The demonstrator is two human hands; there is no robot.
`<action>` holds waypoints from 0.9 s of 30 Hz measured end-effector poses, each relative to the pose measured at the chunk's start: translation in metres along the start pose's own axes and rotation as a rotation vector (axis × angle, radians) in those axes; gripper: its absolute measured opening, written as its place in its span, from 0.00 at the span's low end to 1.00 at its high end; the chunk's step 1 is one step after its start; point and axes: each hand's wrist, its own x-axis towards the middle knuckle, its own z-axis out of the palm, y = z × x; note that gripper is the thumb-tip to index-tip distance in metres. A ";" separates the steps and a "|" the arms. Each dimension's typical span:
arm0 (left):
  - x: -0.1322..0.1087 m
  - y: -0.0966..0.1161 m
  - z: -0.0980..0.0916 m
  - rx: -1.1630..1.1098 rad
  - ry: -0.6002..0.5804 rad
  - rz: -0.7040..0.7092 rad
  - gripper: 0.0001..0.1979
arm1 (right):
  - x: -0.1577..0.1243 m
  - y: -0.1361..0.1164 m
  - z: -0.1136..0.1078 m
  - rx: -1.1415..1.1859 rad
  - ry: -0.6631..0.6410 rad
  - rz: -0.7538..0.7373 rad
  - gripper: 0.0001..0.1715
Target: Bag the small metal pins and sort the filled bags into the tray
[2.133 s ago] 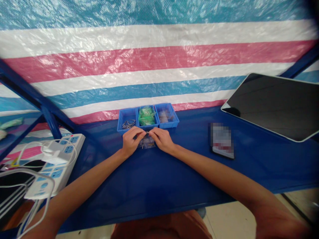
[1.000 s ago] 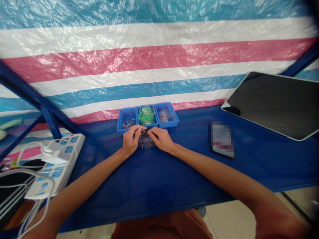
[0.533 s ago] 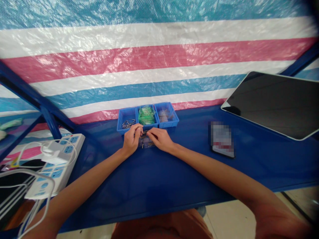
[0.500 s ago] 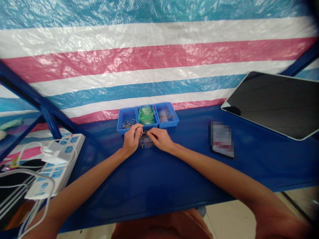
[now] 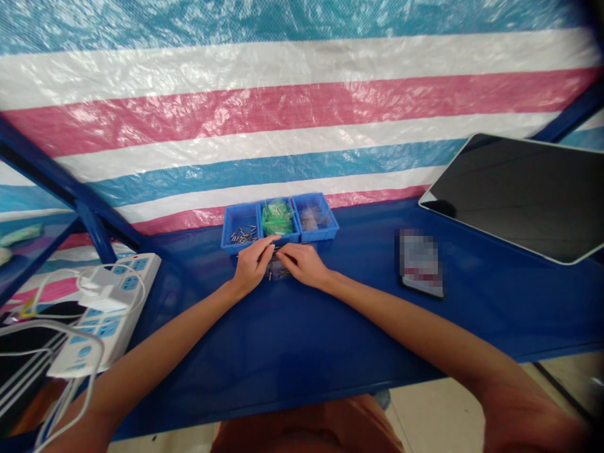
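My left hand [image 5: 251,265] and my right hand [image 5: 306,263] meet fingertip to fingertip just in front of three joined blue bins. Both have their fingers closed in a pinch; a thin dark sliver shows between the tips, too small to name. Beneath them on the table lies a clear plastic bag [image 5: 281,272] with slim metal pieces, partly covered by the fingers. The left bin [image 5: 228,225] contains loose metal pins [image 5: 243,234]. Green packets [image 5: 277,218] fill the middle bin, and clear bags with brownish contents [image 5: 313,218] lie in the right bin [image 5: 325,236].
A phone-like device [image 5: 421,292], mostly pixelated, lies on the blue table [image 5: 302,340] at right, before a dark-screened tablet or monitor [image 5: 523,195]. At left sits a white power strip [image 5: 136,299] with looping cables. A striped plastic sheet [image 5: 302,113] hangs behind.
The left hand's fingers have shifted slightly, the index finger now stretching a little further right. The right hand stays almost in place; bins and bag have not moved.
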 end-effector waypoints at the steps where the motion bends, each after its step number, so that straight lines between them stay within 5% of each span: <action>1: 0.000 0.000 0.000 -0.003 -0.007 0.009 0.14 | 0.000 0.000 0.000 0.003 -0.001 0.001 0.14; 27: -0.002 -0.005 0.001 -0.014 0.031 0.068 0.09 | 0.000 0.000 0.000 -0.032 -0.019 -0.011 0.12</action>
